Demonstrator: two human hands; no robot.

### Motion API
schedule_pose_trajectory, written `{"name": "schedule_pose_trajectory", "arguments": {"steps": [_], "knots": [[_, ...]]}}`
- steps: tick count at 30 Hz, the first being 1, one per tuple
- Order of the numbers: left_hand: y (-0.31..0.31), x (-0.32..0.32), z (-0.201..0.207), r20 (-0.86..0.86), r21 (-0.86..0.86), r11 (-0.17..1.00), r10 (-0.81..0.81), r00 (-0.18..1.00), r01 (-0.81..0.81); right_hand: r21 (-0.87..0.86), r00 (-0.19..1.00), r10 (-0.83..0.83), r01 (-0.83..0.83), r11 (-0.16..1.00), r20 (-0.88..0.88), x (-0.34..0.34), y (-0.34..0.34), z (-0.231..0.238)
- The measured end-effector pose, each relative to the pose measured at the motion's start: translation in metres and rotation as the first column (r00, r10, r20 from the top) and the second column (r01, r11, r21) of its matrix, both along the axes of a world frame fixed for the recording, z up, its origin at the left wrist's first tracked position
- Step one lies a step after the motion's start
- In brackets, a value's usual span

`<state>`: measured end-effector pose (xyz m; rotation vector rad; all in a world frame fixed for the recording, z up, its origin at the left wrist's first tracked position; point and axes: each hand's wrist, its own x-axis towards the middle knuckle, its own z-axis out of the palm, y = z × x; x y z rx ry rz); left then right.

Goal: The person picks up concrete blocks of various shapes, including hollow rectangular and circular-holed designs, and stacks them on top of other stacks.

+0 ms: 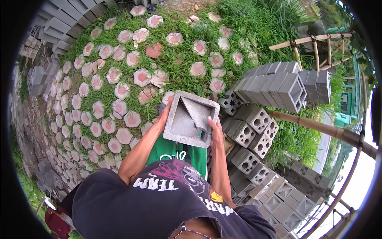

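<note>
A square grey concrete vent block (182,126) is held up in front of my body, with a raised rim and a slanting slab across its inside. My left hand (164,114) grips its left side, the fingers partly hidden behind it. At the right side, my right hand (216,129) clasps the rim with the thumb laid over the edge toward the inside. A notch or gap shows near the block's lower right corner, close to that thumb. Both forearms reach up from below.
Hexagonal paving stones (120,91) with reddish centres lie in the grass ahead and left. To the right stand a row of hollow grey blocks (264,85) and stacked blocks with round holes (243,134). A bamboo pole (314,126) crosses there. More grey blocks (59,30) are stacked far left.
</note>
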<state>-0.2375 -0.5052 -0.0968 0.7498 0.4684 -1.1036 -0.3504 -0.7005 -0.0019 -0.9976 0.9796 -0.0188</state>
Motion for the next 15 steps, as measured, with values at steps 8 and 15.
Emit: {"name": "schedule_pose_trajectory", "arguments": {"steps": [8, 15], "knots": [[0.067, 0.073, 0.065, 0.181, 0.166, 0.803, 0.545, 0.818, -0.572, 0.228, 0.851, 0.490, -0.523, 0.821, 0.190, 0.195, 0.027, 0.006], [0.120, 0.105, 0.089, 0.364, 0.305, 0.466, 0.748, 0.554, -0.830, 0.304, 0.624, 0.750, -0.774, 0.556, 0.219, 0.317, 0.099, 0.020]]}}
